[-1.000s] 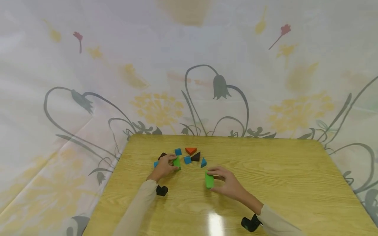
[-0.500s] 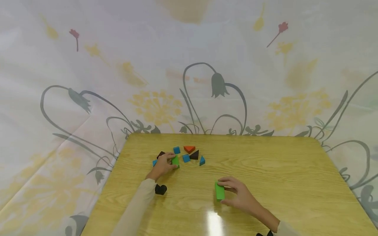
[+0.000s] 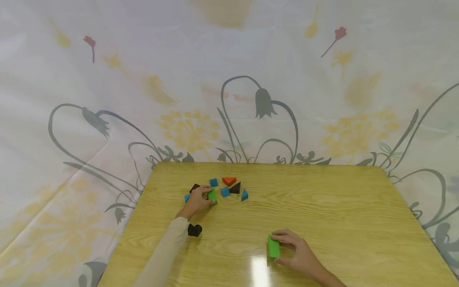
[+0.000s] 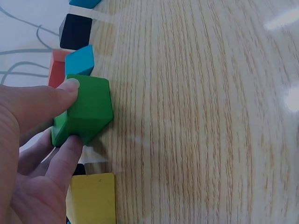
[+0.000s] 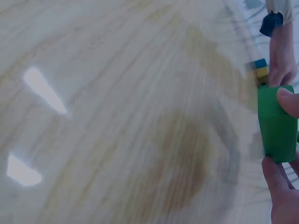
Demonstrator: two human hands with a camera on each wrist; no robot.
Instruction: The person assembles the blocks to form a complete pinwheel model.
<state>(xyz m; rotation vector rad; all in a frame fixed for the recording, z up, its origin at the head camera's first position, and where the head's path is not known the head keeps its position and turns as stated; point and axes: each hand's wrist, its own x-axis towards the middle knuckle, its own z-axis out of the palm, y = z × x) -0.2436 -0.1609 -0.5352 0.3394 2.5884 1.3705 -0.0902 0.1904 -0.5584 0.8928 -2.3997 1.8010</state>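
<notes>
My left hand pinches a green block between thumb and fingers at the left of the table, beside the other coloured blocks. In the left wrist view this green block has slanted faces, and a yellow block lies close to the fingers. Nearer the front of the table, my right hand holds a second green block by its two ends. The right wrist view shows that green block between thumb and fingertips; whether it touches the table I cannot tell.
Behind and right of my left hand are a blue cube, a red triangular block, another blue cube, a black wedge and a blue triangular block. A dark block is partly hidden. Flowered cloth surrounds the wooden table.
My right hand has moved toward the table's front and rightward, carrying its green block away from the other blocks. My left hand keeps its hold in about the same place.
</notes>
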